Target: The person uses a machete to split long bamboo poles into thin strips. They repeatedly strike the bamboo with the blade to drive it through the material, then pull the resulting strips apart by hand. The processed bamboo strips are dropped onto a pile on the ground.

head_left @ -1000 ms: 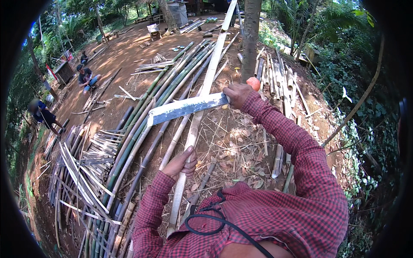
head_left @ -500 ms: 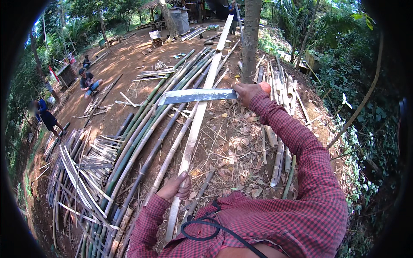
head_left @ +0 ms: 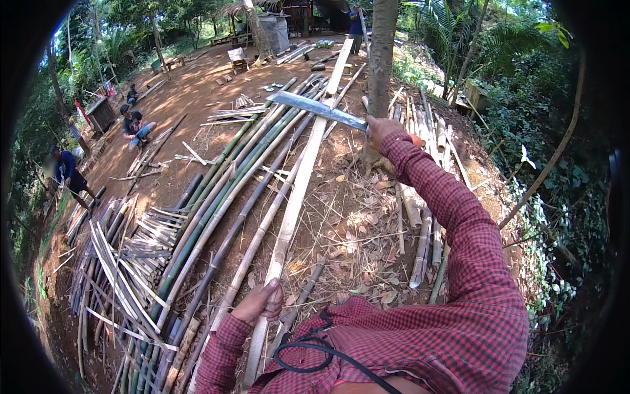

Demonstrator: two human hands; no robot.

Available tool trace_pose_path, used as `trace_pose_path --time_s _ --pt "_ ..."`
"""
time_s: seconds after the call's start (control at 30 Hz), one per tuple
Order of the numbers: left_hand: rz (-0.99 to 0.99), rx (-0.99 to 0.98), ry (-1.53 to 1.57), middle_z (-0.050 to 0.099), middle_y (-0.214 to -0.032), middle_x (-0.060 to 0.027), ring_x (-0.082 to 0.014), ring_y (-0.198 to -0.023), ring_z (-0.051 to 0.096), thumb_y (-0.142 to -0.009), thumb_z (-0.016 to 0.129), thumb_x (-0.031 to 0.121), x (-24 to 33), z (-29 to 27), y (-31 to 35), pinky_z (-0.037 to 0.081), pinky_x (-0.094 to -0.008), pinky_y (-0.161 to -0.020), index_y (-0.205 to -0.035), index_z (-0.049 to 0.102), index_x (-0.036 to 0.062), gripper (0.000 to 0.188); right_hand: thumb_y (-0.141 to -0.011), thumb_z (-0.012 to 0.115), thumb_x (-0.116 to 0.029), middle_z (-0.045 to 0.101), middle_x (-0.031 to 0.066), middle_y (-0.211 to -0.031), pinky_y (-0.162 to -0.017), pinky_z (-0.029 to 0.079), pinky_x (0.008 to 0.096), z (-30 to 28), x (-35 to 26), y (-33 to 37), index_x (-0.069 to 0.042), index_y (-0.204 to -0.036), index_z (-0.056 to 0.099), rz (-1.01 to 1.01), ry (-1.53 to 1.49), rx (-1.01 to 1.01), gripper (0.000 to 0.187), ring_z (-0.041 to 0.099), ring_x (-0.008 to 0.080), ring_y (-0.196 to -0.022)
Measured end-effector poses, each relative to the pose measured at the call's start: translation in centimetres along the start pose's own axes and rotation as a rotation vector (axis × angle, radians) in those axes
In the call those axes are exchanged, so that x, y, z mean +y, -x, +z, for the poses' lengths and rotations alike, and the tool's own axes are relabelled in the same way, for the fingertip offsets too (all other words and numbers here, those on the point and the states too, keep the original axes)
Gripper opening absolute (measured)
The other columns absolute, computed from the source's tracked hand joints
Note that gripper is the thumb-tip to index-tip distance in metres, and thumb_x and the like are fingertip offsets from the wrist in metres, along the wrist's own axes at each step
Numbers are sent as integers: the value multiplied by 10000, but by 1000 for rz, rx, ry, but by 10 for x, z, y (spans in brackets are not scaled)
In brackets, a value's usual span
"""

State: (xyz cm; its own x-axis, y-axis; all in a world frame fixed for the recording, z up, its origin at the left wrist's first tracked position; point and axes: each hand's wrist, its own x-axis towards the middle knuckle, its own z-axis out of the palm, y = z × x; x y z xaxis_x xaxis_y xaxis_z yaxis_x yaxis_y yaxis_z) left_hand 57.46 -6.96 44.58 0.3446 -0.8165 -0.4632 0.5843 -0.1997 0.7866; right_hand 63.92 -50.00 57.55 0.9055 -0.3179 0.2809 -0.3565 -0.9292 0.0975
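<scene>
In the head view, the left hand (head_left: 262, 303) is curled round the near part of a pale strip (head_left: 298, 197), thumb on top, its fingers bent over the far edge so that their tips are partly out of sight. The strip runs away up the middle of the ground; its near end is lost against the plaid shirt (head_left: 420, 335) at the lower edge. The right hand (head_left: 380, 131) is wrapped tight round the handle of a machete (head_left: 318, 110); palm and sleeve hide most of that handle, and only a bit of its orange end shows past the wrist. The blade crosses over the strip near its far part, but whether the two touch cannot be told. A black cord (head_left: 357, 366) loops over the shirt and is cut off below. Left of the strip lie long bamboo poles (head_left: 223, 190), their near ends partly covered by split pieces (head_left: 141, 262). A tree trunk (head_left: 380, 65) stands beyond the right hand; beside it, a distant person (head_left: 356, 29) is dim. A pale mark on the seated person's (head_left: 136, 125) dark top is too small to read.
</scene>
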Motion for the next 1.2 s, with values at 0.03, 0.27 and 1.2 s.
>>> trace_pose_path --time_s 0.03,0.27,1.2 --pt "7 16 34 278 -452 20 -71 -348 225 -919 290 415 2 4 4 237 -210 -336 -626 364 95 440 -743 557 -170 587 123 -800 -645 472 398 2 -16 10 -92 -1018 478 -174 38 -47 296 599 280 -728" --pt "-8 56 -30 244 -451 37 -68 -352 218 -917 304 413 -3 10 18 229 -213 -344 -660 380 93 417 -721 589 -189 589 109 -826 -634 481 384 0 7 2 -105 -1007 488 20 -15 -85 314 596 272 -737" --pt "-9 148 80 282 -472 20 -77 -367 237 -897 363 423 -23 2 47 238 -221 -355 -623 377 88 433 -671 663 -181 593 99 -806 -607 487 362 37 -4 -10 -86 -984 487 36 -26 -94 371 585 242 -692"
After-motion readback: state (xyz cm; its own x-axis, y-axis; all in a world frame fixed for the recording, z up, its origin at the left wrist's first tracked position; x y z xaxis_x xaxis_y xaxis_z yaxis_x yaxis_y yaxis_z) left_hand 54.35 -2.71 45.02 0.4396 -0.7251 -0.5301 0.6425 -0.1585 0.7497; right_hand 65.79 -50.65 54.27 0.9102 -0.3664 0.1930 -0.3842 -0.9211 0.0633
